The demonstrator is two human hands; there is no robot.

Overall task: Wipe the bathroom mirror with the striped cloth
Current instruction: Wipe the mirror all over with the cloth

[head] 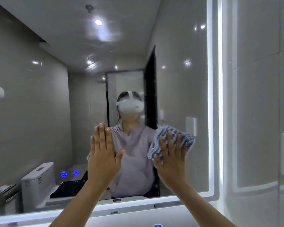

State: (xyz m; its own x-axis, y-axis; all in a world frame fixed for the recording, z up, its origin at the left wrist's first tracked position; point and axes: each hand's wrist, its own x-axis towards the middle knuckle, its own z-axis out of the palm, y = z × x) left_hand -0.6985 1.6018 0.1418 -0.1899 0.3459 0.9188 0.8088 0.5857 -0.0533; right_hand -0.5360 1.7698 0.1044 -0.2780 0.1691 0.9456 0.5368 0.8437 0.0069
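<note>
The bathroom mirror fills most of the head view, with a lit white border along its right and bottom edges. My right hand presses the blue-and-white striped cloth flat against the glass at the lower right, fingers straight and spread over it. The folded cloth sticks out above and to both sides of the fingers. My left hand lies flat on the glass beside it, fingers straight and together, holding nothing. Streaks show on the upper middle of the mirror.
Two blue glowing touch buttons sit on the mirror's lower left. The lit frame strip runs down the right, with grey wall tiles beyond. The mirror reflects a toilet, a dark doorway and a person wearing a headset.
</note>
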